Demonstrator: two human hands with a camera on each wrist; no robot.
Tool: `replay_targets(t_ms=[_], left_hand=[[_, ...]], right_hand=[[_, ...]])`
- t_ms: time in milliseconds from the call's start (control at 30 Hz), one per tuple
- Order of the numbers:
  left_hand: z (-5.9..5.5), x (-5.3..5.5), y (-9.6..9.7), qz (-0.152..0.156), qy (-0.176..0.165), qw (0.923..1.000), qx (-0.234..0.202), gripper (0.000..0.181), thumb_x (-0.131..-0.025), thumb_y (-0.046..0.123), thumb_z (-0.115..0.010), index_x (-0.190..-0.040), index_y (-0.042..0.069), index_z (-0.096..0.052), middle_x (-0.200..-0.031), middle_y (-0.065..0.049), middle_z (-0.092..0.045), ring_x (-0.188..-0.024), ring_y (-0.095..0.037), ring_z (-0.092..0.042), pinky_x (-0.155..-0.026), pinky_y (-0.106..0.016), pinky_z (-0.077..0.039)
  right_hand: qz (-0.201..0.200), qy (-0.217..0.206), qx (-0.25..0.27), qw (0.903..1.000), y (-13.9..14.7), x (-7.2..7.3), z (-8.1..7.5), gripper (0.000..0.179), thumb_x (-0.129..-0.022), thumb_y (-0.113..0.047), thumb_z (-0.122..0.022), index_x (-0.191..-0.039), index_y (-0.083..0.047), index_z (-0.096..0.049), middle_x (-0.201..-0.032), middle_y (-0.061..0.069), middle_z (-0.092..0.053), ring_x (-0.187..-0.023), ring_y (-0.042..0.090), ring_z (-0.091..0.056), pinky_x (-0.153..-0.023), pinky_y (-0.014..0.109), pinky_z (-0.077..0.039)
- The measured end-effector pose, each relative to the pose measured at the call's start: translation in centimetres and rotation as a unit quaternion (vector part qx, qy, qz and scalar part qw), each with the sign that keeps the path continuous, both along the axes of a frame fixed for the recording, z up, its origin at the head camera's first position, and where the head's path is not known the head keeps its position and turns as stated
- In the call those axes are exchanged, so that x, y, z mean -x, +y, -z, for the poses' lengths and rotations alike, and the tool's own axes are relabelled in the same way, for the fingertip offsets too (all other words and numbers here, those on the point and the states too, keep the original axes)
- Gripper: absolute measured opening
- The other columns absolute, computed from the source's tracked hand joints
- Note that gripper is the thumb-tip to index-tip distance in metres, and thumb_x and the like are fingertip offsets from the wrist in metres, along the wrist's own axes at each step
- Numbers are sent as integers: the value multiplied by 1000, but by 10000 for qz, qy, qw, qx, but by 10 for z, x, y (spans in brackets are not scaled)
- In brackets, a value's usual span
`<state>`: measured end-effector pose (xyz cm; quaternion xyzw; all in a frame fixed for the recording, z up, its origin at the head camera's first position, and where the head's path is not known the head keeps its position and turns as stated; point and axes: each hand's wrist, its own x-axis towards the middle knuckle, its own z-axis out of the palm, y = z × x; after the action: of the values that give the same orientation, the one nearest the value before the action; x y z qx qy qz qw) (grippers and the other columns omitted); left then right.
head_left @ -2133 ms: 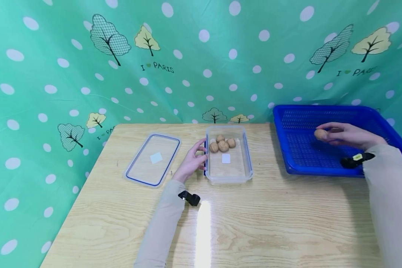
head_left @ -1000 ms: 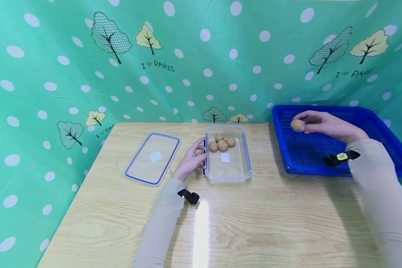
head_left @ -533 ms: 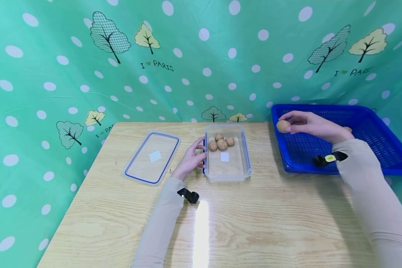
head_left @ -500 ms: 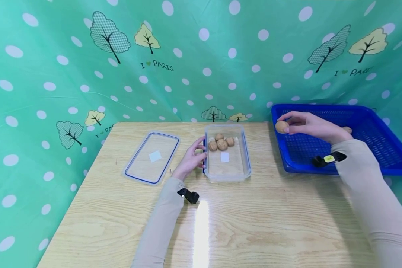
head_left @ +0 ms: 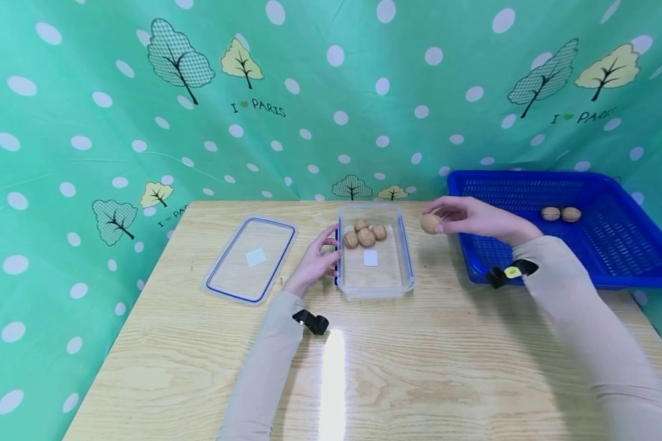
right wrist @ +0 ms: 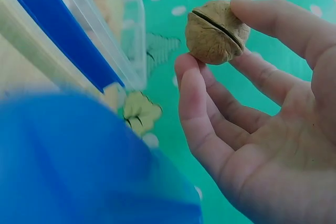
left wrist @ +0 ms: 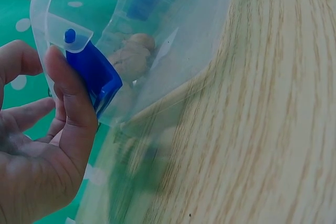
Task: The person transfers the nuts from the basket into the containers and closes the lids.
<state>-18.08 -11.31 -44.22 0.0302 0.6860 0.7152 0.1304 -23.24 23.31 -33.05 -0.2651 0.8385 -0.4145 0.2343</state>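
My right hand (head_left: 480, 219) pinches a walnut (head_left: 431, 223) between thumb and fingertips, held up between the blue basket and a clear plastic food container (head_left: 380, 282). In the right wrist view a dark crack runs across this walnut (right wrist: 215, 35). My left hand (head_left: 315, 264) rests against the container's left side. Seen from the left wrist, its thumb lies at a blue latch (left wrist: 97, 74) and its fingers stay outside the wall. Several walnuts (head_left: 366, 237) lie together in the container's back half, behind a small white square (head_left: 370, 258).
A clear lid with a blue seal (head_left: 252, 260) lies flat left of the container. On the right stands a blue plastic basket (head_left: 474, 269) with two walnuts (head_left: 561, 214) inside near its back. A green patterned cloth (head_left: 309, 79) hangs behind the wooden table (head_left: 419, 367).
My right hand has lifted the walnut out of the basket and carried it left, toward the container. Two walnuts in the basket have come into sight. The left hand keeps its place.
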Motion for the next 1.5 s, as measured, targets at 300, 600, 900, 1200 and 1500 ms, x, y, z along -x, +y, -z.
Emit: replay_targets(t_ms=[300,600,900,1200,1500], left_hand=[[5,1,0,-40,10,10000,-2,71,-90,-5,-52,-152,22,-31,-122,-12,-40,-68,-13,-52,-53,-24,-54],[4,1,1,-46,27,10000,-55,72,-89,-6,-52,-152,21,-30,-123,-13,-40,-69,-14,-52,-54,-25,-54],[3,1,1,-36,10,9999,-159,72,-89,-8,-52,-152,21,-30,-121,-13,-41,-68,-12,-52,-52,-24,-53],[1,0,1,-10,17,9999,-144,72,-90,-7,-51,-153,19,-28,-123,-13,-39,-68,-12,-51,-53,-23,-52],[4,1,2,-84,-9,9999,-113,71,-89,-6,-53,-152,21,-32,-122,-12,-40,-68,-12,-51,-52,-23,-53]], right_hand=[[-265,47,42,9996,-28,-6,20,43,-93,-18,-65,-131,-3,-53,-126,14,-56,-113,31,-54,-96,47,-46],[-174,322,274,9990,-52,-8,41,42,-93,-9,-64,-131,2,-52,-127,20,-54,-116,34,-51,-98,48,-45],[646,-72,431,9970,-60,-9,45,45,-96,-13,-59,-135,5,-47,-133,27,-48,-115,42,-52,-99,52,-42],[674,-149,513,9963,-56,-11,43,36,-96,-7,-56,-128,7,-53,-134,25,-49,-121,41,-50,-103,52,-40],[713,-270,593,9953,-47,-19,32,35,-96,-9,-55,-127,6,-55,-132,22,-51,-117,38,-53,-101,49,-42]])
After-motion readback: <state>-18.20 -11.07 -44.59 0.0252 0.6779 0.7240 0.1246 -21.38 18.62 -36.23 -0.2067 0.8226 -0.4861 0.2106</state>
